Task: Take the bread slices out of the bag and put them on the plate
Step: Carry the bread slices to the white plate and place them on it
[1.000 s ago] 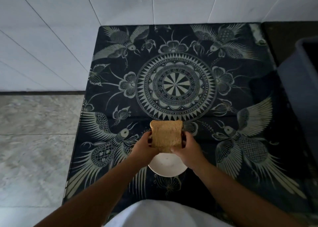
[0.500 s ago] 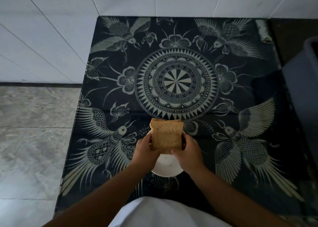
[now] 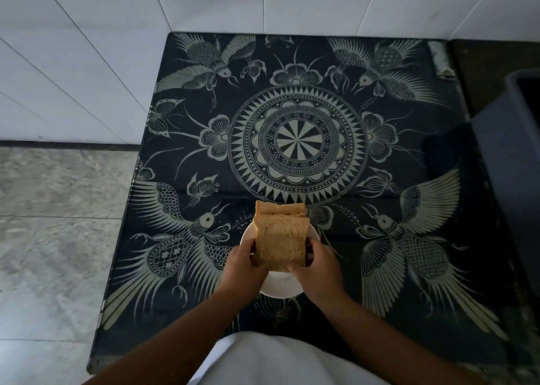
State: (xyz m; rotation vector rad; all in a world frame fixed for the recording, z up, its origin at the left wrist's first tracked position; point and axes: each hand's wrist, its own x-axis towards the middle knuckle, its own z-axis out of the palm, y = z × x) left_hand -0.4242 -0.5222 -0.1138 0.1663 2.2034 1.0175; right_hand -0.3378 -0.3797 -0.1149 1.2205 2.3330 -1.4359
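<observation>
while both hands clamp it from either side, left hand (image 3: 245, 263) and right hand (image 3: 316, 265), a stack of brown bread slices (image 3: 280, 238) sits upright over one white plate (image 3: 279, 287); at least three slices show, an exact count i cannot tell. the dark counter (image 3: 394, 151) bears a pale mandala and bird print, beside white wall tiles (image 3: 87, 48) and a grey stone floor (image 3: 52, 224).

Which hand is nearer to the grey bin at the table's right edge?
Right. The right hand grips the brown bread slices on the side facing the grey plastic bin; the left hand grips the opposite side, farther away.
</observation>
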